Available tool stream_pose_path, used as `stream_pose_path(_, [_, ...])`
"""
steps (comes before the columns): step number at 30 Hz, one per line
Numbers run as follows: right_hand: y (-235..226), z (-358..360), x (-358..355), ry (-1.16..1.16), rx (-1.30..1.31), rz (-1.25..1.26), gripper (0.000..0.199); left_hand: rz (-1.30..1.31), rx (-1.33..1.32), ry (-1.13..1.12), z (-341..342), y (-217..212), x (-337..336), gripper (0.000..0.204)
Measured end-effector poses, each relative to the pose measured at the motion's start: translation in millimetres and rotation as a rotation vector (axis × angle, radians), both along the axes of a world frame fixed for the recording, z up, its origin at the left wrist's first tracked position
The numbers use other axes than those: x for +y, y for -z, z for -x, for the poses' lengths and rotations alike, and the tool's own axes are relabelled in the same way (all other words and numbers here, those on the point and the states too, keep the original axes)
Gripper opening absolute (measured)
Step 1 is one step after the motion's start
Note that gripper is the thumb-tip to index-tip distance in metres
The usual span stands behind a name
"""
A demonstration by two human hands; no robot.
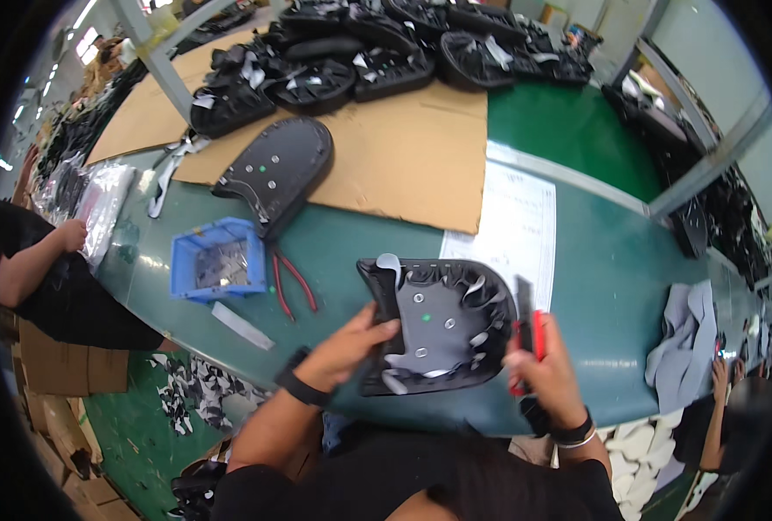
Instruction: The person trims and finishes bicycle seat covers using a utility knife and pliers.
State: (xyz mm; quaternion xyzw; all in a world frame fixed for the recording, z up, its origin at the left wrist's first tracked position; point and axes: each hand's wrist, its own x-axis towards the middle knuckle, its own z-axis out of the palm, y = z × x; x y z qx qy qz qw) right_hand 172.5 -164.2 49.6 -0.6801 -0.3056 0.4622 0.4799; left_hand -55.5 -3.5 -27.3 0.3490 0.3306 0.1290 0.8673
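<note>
A black upholstered pad [438, 321] lies underside up on the green table in front of me. Its grey backing board shows metal rings and a green dot, with gathered black cover around the curved edge. My left hand [347, 349] grips its left edge, thumb on top of the rim. At the pad's right edge, my right hand [553, 369] is closed around a red-handled tool [539, 334] with a dark upper part. The tool's kind is hard to make out. A second black pad [277, 165] rests farther back at the left.
Left of the pad are a blue bin [177, 269] of small metal pieces, red-handled pliers [281, 286] and a pale strip [242, 326]. Cardboard [403, 165] and piled black pads [316, 82] lie behind. Grey fabric [681, 343] hangs at right. Another person's arm [34, 260] is at left.
</note>
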Motion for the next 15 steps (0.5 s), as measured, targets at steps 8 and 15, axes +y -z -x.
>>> stream_pose_path(8, [50.1,-1.8,-44.7,-0.031,-0.12,0.203,0.025,-1.132,0.802,0.784,20.8,-60.4,0.4,0.046])
stream_pose_path(15, [30.5,-11.5,-31.2,-0.284,-0.314,0.126,0.049,-1.776,0.317,0.462,-24.8,-34.9,-64.1,0.048])
